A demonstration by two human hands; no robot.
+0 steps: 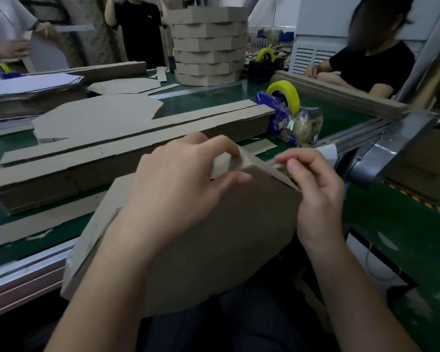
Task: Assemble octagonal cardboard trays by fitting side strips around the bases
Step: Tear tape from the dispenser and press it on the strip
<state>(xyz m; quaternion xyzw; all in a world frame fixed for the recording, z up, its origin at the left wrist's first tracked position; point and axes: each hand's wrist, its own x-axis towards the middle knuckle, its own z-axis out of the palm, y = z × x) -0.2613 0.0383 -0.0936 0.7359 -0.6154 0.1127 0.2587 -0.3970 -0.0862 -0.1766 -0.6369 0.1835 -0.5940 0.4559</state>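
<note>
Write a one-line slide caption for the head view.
Left hand and right hand pinch a strip at the far corner of a cardboard tray, tape dispenser beyond.

Blue tape dispenser (pixel 277 118) on green belt (pixel 208 104); seated person (pixel 374 64) beyond.

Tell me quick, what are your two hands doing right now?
Left hand: closed, gripping the side strip against the tray base.
Right hand: closed, pinching the same strip's edge at the corner.
</note>
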